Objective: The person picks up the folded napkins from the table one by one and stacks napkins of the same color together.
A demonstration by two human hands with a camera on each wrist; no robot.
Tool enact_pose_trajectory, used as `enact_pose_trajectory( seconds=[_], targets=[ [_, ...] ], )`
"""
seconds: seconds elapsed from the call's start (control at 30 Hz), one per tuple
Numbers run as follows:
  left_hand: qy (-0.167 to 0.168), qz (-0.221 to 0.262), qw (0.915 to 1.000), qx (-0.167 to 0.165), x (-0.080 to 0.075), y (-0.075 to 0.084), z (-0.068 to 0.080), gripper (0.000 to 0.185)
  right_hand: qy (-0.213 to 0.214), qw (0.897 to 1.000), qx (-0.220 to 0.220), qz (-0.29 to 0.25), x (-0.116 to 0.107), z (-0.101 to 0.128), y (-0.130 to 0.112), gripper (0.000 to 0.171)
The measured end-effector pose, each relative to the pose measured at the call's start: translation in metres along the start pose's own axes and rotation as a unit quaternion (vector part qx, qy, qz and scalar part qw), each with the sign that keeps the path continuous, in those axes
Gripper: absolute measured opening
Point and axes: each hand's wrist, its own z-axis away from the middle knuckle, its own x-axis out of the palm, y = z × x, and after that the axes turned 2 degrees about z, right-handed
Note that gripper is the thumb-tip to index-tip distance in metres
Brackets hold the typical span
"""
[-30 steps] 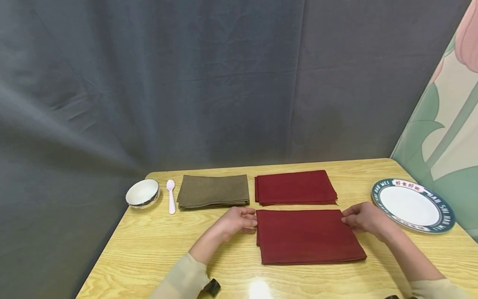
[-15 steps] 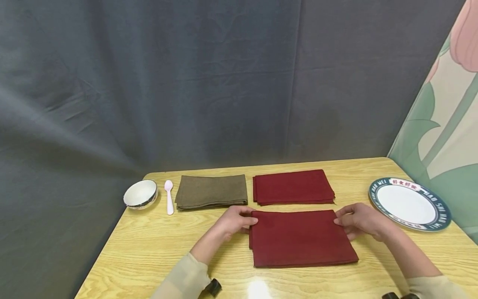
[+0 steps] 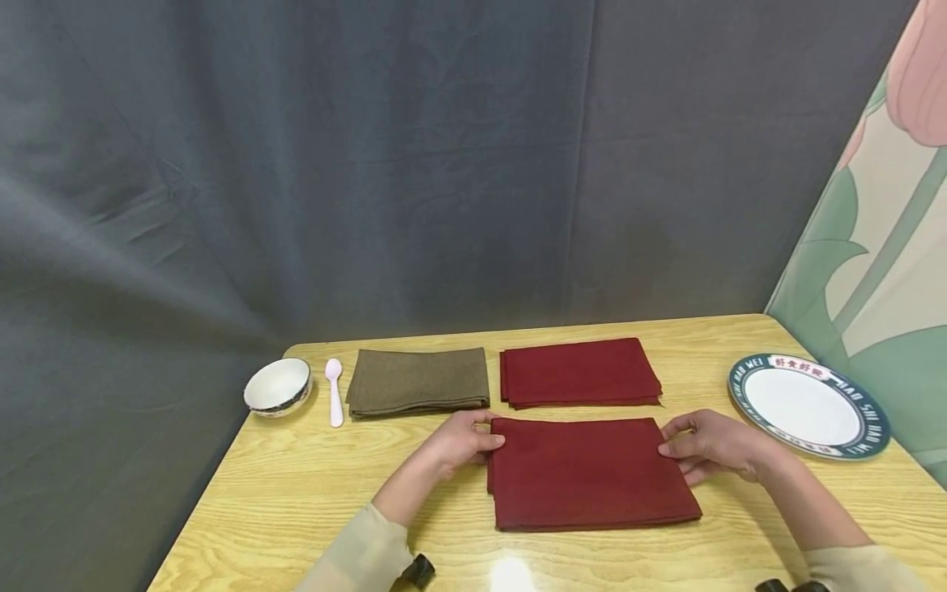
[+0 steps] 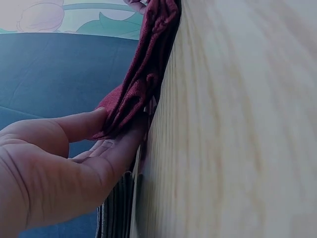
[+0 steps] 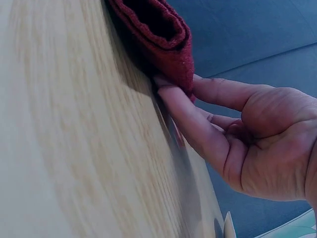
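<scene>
A folded dark red cloth (image 3: 584,473) lies on the table near the front middle. At its far left corner my left hand (image 3: 453,441) pinches the layers, thumb on top and fingers beneath, as the left wrist view shows on the cloth's edge (image 4: 130,99). My right hand (image 3: 713,448) grips the opposite end near the far right corner; in the right wrist view its fingers (image 5: 198,130) reach under the folded edge (image 5: 171,64). Just behind lies a second folded red cloth (image 3: 580,372), with a folded brown cloth (image 3: 419,380) to its left.
A white bowl (image 3: 279,385) with a patterned outside stands at the table's far left, next to a pale pink spoon (image 3: 334,391). On the right lies an oval white plate (image 3: 806,407) with a green lettered rim. A dark grey curtain (image 3: 444,164) hangs behind the wooden table (image 3: 296,510).
The front red cloth has shifted a little to the left and slightly nearer. Both hands have changed from touching its ends to gripping them, thumbs now over the top.
</scene>
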Motion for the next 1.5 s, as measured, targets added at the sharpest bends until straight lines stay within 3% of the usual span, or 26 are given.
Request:
enact_pose_trajectory(
  seconds=[0.13,0.43,0.7,1.23,1.5],
  targets=[
    [0.003,0.020,0.9998,0.003,0.000,0.001,0.000,0.049,0.014,1.000,-0.008,0.008,0.000,-0.003,0.000,0.027],
    [0.025,0.042,0.9987,0.017,0.000,0.003,0.000,0.045,0.070,0.997,-0.022,0.007,0.004,-0.011,-0.002,0.042],
    [0.032,0.048,0.9981,0.023,-0.001,0.002,-0.003,0.050,0.075,0.997,-0.027,-0.011,0.003,-0.014,0.002,0.040],
    [0.039,0.056,0.9971,0.035,-0.004,0.005,-0.007,0.041,0.079,0.995,-0.046,-0.038,0.001,-0.014,0.000,0.046],
    [0.061,0.042,0.9964,0.041,-0.005,0.014,-0.015,0.046,0.109,0.993,-0.040,-0.025,-0.001,-0.015,-0.006,0.052]
  ],
)
